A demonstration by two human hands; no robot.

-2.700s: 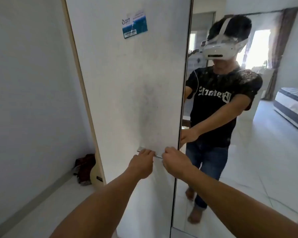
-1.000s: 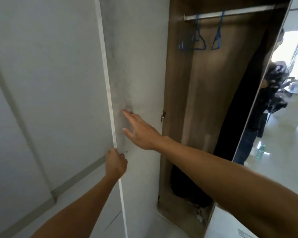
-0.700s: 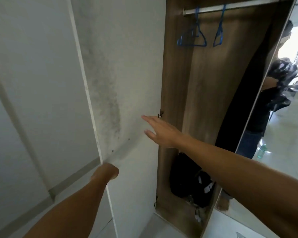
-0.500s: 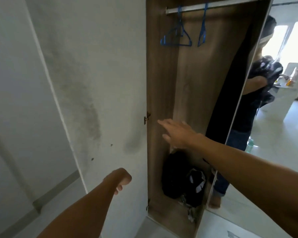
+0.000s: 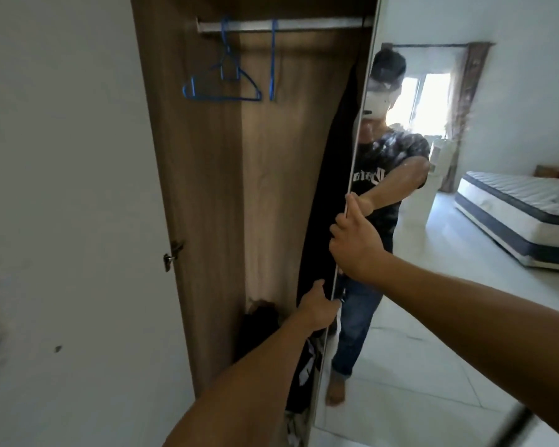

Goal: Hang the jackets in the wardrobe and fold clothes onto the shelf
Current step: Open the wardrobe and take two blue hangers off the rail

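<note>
At wardrobe's right side, both hands grip mirror door (image 5: 433, 285) edge, right hand (image 5: 357, 243) above left hand (image 5: 318, 309); door prob. heavy, stiff, fragile, so hold frame edge; dark clothes (image 5: 259, 330) heaped on floor w/in, hangers (image 5: 221, 82) bare.

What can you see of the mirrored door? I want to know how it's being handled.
The mirrored door stands to the right of the open wooden compartment, tall and glassy with a thin pale metal edge, reflecting the person, a window and a mattress. The right hand grips that edge at mid height; the left hand holds it just below, fingers hooked behind it. A dark garment hangs just inside the edge.
</note>
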